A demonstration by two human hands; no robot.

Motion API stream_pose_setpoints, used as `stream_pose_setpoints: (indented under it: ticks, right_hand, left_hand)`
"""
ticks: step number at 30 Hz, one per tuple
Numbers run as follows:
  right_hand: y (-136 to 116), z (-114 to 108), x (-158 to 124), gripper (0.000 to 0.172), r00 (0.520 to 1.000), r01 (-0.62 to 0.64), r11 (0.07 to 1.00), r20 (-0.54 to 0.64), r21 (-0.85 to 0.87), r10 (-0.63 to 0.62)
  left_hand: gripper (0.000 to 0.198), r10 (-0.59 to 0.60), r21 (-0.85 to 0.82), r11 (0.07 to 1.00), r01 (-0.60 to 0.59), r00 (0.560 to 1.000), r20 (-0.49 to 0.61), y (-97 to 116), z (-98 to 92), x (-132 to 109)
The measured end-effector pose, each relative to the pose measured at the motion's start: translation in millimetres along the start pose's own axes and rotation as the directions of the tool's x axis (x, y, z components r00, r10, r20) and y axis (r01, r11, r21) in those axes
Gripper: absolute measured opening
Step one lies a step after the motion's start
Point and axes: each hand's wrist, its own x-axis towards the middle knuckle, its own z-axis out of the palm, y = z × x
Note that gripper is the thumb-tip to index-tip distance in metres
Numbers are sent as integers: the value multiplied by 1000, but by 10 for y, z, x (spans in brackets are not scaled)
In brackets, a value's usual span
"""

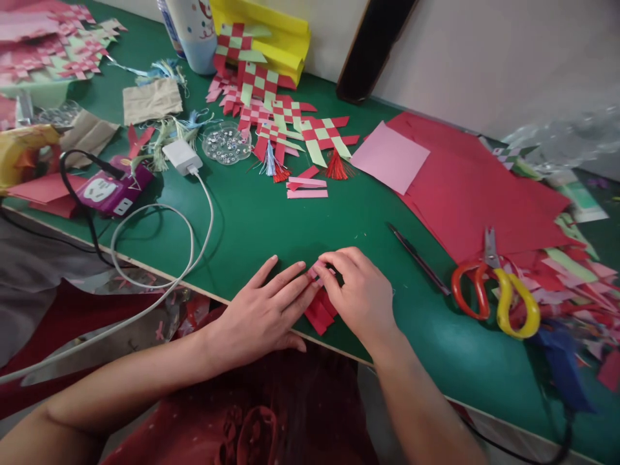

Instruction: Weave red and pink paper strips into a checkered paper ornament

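Observation:
My left hand (268,307) lies flat near the table's front edge, fingers stretched out, its fingertips by a small piece of pink and red paper. My right hand (363,290) is closed, thumb and finger pinching a pink paper strip (317,270). Below the pinch, red paper strips (320,311) stick out between the hands toward the edge; the rest of the piece is hidden under my fingers. Farther back on the table lie loose pink strips (307,193) and several woven red-and-green paper fish (322,135), some with tassels.
Scissors (493,258) and a dark pen (419,258) lie to the right, beside red paper sheets (479,187) with a pink square (390,157) on top. At left are a purple power socket (116,187), a white charger (182,157) with its cable, and a dish of beads (227,142).

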Motion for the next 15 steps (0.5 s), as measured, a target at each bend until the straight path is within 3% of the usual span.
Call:
stream_pose_setpoints:
  ticks: [10, 15]
  right_hand:
    - [18, 11, 7, 14, 999, -38, 999, 16, 29, 38]
    - [21, 24, -3, 12, 999, -34, 999, -1, 11, 34]
  left_hand:
    - [81, -15, -53, 999, 13, 999, -33, -98, -50, -101]
    - [70, -45, -38, 998, 44, 998, -37, -164, -86, -178]
